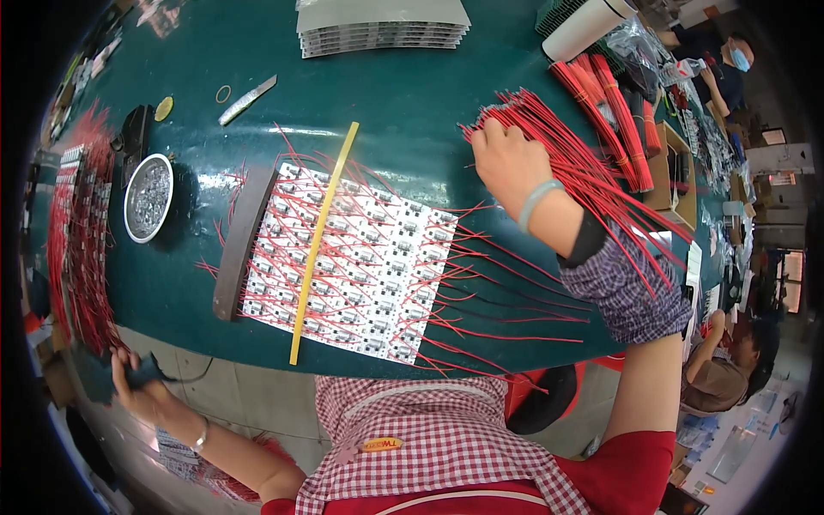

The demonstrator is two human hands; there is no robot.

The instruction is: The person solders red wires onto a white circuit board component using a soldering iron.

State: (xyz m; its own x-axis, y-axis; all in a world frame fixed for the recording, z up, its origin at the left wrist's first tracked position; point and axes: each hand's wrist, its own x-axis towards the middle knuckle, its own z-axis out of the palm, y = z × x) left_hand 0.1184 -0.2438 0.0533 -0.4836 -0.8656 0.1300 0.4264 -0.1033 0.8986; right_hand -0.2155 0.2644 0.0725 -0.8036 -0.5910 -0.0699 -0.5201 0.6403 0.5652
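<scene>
Nearest to me, low at the left and off the table edge, my left hand (142, 384) is closed around a dark blue soldering-iron handle (146, 371), fingers wrapped tight on it, with its thin black cord trailing off to the right. Just beyond, on the dark green tabletop (412, 86), lies a white panel of small circuit boards (360, 262) with thin red wires fanning off both sides; a long yellow strip (322, 240) lies across it from near to far, and a dark brown bar (243, 242) sits against its left edge. Left of that I see a round metal dish of silvery solder bits (148, 196), and at the far left rim more boards with red wires (77, 240). Further out on the right, my right hand (508, 163), a pale green band on the wrist, rests on a loose bundle of thin red wires (566, 154), fingers curled into the strands; I cannot tell whether it pinches any. Beyond are tied bundles of red wire (614, 107), a small knife (247, 99) and, farthest, a stack of grey panels (382, 30).
</scene>
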